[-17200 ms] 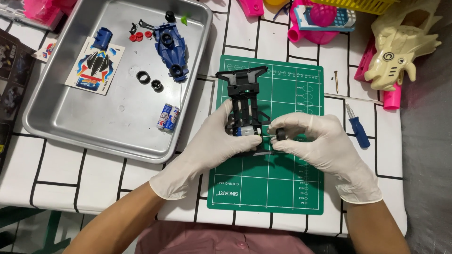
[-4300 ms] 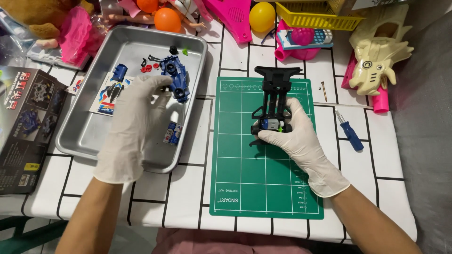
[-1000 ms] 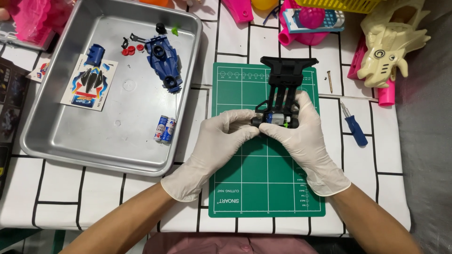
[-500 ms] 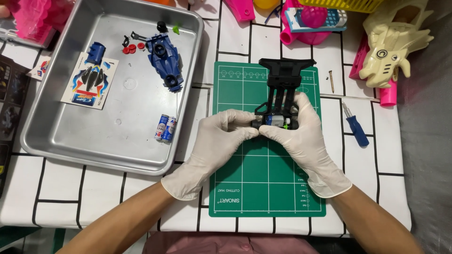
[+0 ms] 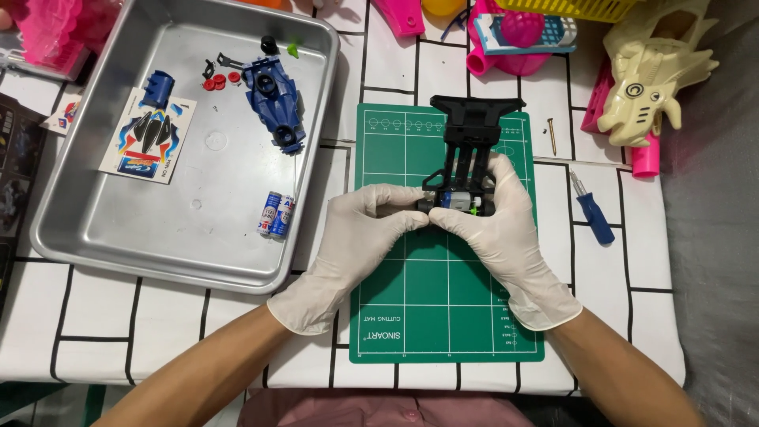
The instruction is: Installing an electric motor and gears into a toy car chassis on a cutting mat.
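Observation:
A black toy-car chassis [image 5: 473,134] lies lengthwise on the green cutting mat [image 5: 443,316]. Both hands wear white gloves. My right hand [image 5: 502,233] grips the near end of the chassis around a small silver motor. My left hand [image 5: 356,245] pinches a small black part, likely a wheel, against the left side of that same end. In the metal tray [image 5: 95,245] to the left lie the blue car body [image 5: 277,99], a sticker sheet [image 5: 149,138], two batteries [image 5: 277,215] and small red and black parts [image 5: 221,75].
A blue-handled screwdriver [image 5: 593,213] and a small screw [image 5: 553,136] lie right of the mat. A cream toy dragon head [image 5: 652,67], pink toys [image 5: 506,55] and a yellow basket [image 5: 569,8] crowd the back edge. A printed box [image 5: 16,182] sits at far left.
Since a few seconds ago my left hand has left the tray and joined the right at the chassis. Over the last second both hands stay nearly still at its near end.

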